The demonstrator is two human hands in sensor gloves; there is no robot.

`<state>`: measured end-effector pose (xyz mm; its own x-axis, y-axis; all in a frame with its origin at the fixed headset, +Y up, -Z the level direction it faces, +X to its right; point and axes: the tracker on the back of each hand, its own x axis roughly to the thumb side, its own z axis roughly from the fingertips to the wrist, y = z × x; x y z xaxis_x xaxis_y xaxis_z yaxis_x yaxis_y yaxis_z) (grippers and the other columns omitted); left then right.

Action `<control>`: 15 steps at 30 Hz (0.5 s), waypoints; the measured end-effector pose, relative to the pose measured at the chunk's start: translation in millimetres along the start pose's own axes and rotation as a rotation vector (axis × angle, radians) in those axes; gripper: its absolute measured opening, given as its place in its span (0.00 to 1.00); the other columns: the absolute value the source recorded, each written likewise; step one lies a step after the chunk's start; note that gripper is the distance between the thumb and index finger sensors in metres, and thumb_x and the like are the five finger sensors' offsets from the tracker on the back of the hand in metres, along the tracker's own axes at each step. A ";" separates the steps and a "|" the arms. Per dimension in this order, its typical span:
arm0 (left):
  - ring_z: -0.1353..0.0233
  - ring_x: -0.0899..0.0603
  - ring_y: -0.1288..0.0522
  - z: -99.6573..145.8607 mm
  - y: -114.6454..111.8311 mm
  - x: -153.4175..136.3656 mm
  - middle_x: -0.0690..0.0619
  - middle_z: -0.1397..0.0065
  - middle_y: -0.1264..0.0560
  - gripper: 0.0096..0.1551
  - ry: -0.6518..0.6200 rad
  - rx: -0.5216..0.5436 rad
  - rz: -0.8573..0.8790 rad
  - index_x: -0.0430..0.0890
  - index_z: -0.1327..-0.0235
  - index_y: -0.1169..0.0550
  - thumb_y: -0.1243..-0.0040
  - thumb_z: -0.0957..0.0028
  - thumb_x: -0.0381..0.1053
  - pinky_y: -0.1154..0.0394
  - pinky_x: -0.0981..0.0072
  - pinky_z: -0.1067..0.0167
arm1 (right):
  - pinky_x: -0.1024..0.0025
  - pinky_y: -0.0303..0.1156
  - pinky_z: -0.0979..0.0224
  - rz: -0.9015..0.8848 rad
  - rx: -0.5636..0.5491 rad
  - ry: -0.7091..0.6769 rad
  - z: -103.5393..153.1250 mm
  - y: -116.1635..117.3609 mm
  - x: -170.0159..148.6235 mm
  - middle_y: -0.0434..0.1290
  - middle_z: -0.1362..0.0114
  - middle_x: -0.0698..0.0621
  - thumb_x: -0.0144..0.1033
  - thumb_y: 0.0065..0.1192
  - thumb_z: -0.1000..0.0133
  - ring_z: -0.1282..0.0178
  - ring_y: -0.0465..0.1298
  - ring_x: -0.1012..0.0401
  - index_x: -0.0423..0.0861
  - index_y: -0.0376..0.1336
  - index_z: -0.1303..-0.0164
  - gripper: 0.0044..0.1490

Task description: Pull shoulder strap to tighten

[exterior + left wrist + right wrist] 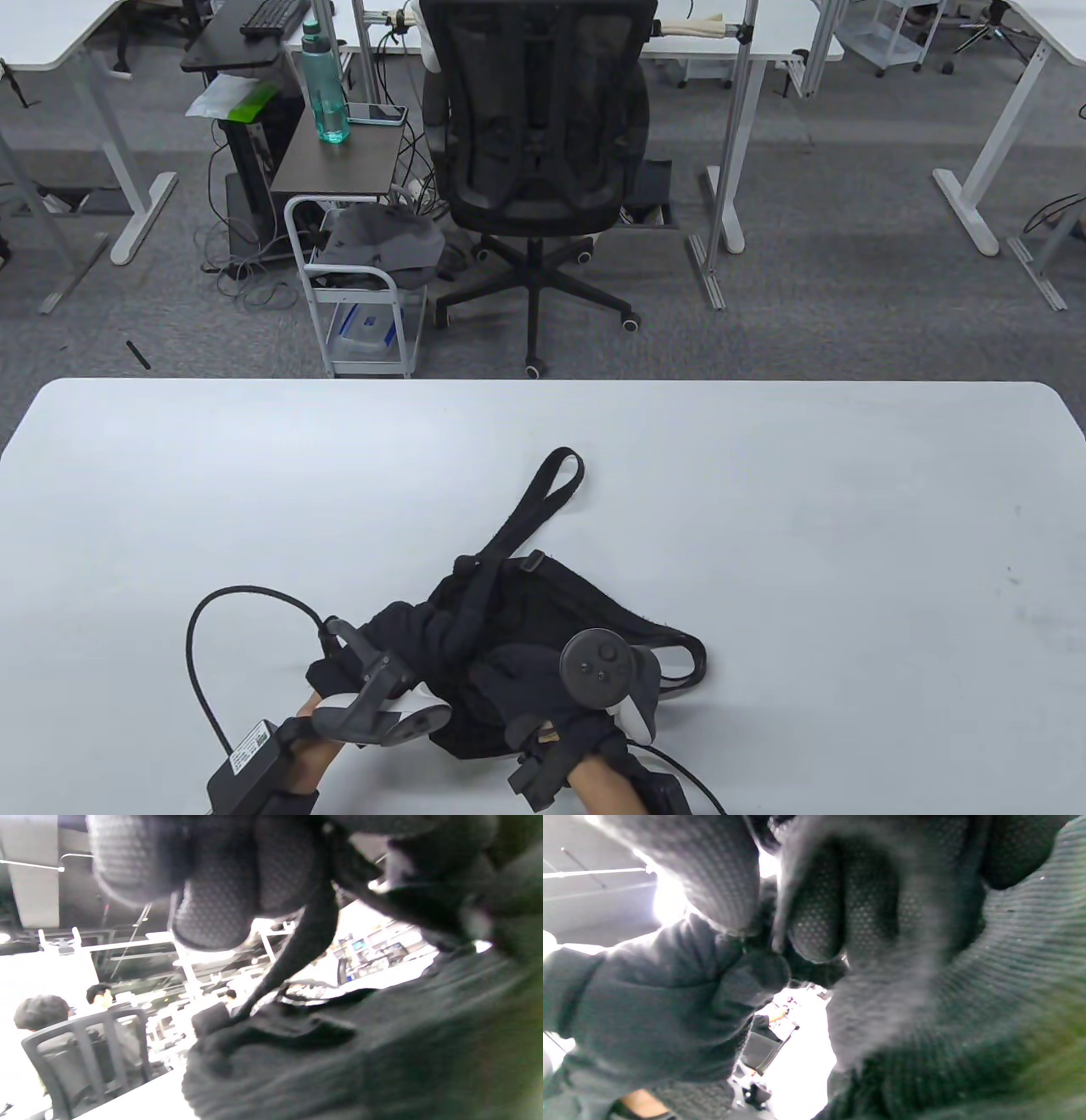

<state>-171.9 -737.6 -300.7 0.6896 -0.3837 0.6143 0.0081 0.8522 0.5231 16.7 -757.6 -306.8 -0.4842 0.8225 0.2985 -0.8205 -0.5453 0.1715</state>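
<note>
A black bag [577, 594] lies crumpled on the white table [254, 475] near the front edge. Its shoulder strap [543, 497] runs from between my hands out to a flat loop farther up the table. My left hand [416, 632] is at the bag's left side; in the left wrist view its fingers [203, 878] are curled and the strap [309, 938] hangs from them down to the bag [360, 1052]. My right hand [501, 671] lies on the bag's middle, its fingers [818, 899] curled tight on dark fabric, close to the left glove [649, 997].
A second thin strap [691, 658] loops out at the bag's right side. A black cable [199, 654] arcs over the table left of my left hand. Beyond the table's far edge stand an office chair [539, 153] and a small white cart [361, 297].
</note>
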 end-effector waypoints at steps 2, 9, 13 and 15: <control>0.50 0.49 0.13 -1.7 6.1 7.7 0.59 0.54 0.16 0.38 -0.027 0.033 0.017 0.53 0.37 0.30 0.52 0.66 0.57 0.17 0.61 0.52 | 0.42 0.73 0.41 -0.020 0.009 0.001 -0.1 2.2 0.1 0.87 0.52 0.40 0.49 0.69 0.50 0.56 0.85 0.44 0.39 0.81 0.60 0.27; 0.48 0.49 0.14 -2.8 -0.8 5.4 0.60 0.52 0.17 0.38 -0.022 0.006 0.042 0.57 0.36 0.32 0.56 0.67 0.58 0.18 0.60 0.51 | 0.44 0.76 0.44 -0.001 0.016 -0.006 -0.8 4.3 3.2 0.89 0.59 0.41 0.42 0.68 0.49 0.61 0.87 0.46 0.36 0.82 0.66 0.23; 0.46 0.50 0.14 -4.6 -13.0 -6.4 0.61 0.51 0.17 0.38 0.048 -0.067 0.050 0.61 0.36 0.33 0.57 0.68 0.58 0.18 0.60 0.50 | 0.44 0.76 0.45 0.001 0.026 0.012 -2.8 4.0 1.8 0.89 0.61 0.41 0.41 0.68 0.49 0.63 0.87 0.46 0.36 0.83 0.68 0.23; 0.45 0.49 0.15 -3.0 -16.4 -10.9 0.60 0.50 0.17 0.38 0.066 -0.077 0.074 0.60 0.35 0.33 0.57 0.67 0.57 0.19 0.59 0.50 | 0.45 0.76 0.45 0.014 0.038 0.016 -3.3 3.5 -0.2 0.90 0.61 0.41 0.42 0.68 0.49 0.63 0.87 0.46 0.36 0.83 0.69 0.23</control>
<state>-177.3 -746.3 -317.7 0.7368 -0.2961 0.6079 0.0088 0.9031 0.4293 12.9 -759.1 -309.4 -0.5005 0.8172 0.2859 -0.8019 -0.5620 0.2026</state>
